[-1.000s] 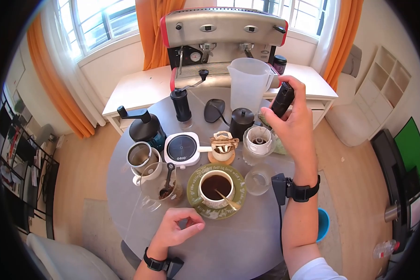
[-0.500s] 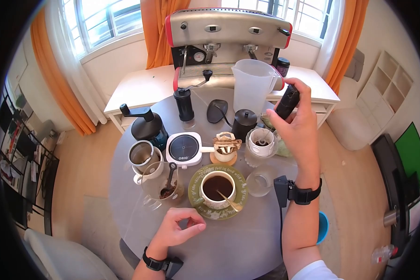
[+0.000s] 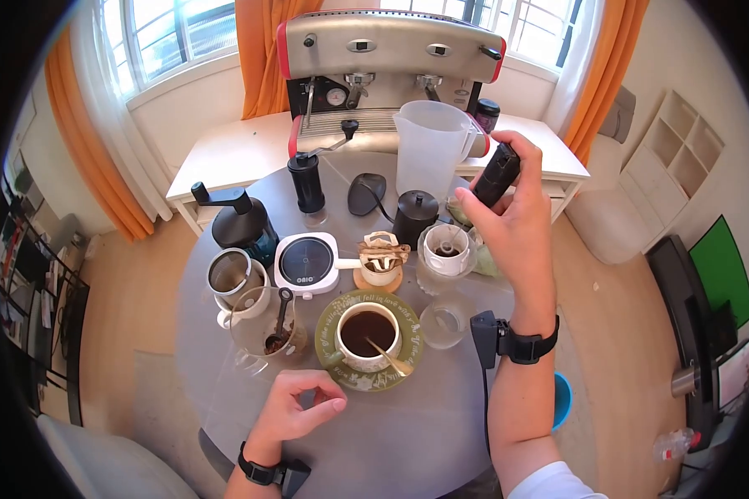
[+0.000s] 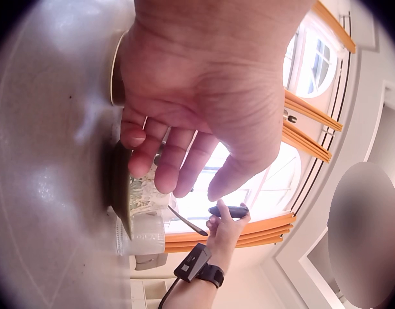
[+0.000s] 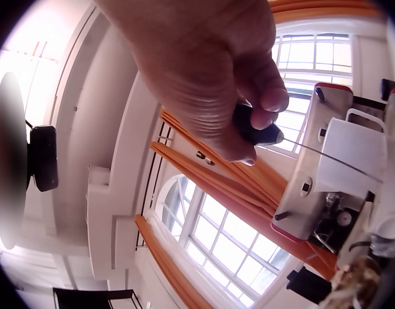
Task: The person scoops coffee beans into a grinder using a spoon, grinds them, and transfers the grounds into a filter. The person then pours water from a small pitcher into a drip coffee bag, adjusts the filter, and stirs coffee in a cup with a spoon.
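Raised over the right side of the table, my right hand (image 3: 520, 212) grips the black handle of a milk frother (image 3: 497, 175). Its thin metal shaft slants away from the handle in the right wrist view. My left hand (image 3: 295, 405) is at the near side of the table, fingers loosely bent and holding nothing. Just beyond it a cup of dark coffee (image 3: 368, 337) sits on a green lettered saucer (image 3: 329, 374). A gold spoon (image 3: 391, 358) leans in the cup, its handle over the rim.
A glass jug with a black scoop (image 3: 250, 333) and a steel-rimmed cup (image 3: 229, 274) stand left. Behind are hand grinders (image 3: 308, 187), a white scale (image 3: 308, 266), a drip-bag cup (image 3: 380, 258), a glass dripper server (image 3: 445, 258) and a tall plastic pitcher (image 3: 431, 150). An espresso machine (image 3: 391, 50) stands at the back.
The head view has shifted a little, first one way and then back, sliding the whole scene left. Both hands keep about the same pose, the right still gripping the frother.
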Demonstrator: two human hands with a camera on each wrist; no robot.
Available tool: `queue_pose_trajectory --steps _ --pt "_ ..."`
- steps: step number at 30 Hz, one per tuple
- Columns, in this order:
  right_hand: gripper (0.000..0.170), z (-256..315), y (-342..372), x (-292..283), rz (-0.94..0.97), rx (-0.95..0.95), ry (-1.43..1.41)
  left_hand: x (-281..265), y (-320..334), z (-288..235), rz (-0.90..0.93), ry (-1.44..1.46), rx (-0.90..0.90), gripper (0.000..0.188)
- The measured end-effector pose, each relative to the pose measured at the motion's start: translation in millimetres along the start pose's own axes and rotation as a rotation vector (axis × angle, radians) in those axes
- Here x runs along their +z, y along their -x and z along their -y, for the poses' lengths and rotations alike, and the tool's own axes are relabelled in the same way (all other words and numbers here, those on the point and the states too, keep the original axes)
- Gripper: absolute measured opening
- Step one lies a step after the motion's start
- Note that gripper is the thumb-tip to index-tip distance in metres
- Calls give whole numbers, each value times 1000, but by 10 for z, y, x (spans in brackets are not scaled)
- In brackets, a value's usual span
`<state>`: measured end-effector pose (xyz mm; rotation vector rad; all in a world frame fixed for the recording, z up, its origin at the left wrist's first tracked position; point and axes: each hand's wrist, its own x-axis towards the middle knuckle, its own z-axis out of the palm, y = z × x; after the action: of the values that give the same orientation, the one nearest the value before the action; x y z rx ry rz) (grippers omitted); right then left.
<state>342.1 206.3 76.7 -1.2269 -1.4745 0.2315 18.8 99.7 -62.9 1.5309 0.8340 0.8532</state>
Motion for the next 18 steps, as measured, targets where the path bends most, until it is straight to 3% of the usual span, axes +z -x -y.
queue_pose_trajectory --steps 18 --pt "67 -29 -11 30 -3 -33 27 19 -12 -38 -13 14 8 9"
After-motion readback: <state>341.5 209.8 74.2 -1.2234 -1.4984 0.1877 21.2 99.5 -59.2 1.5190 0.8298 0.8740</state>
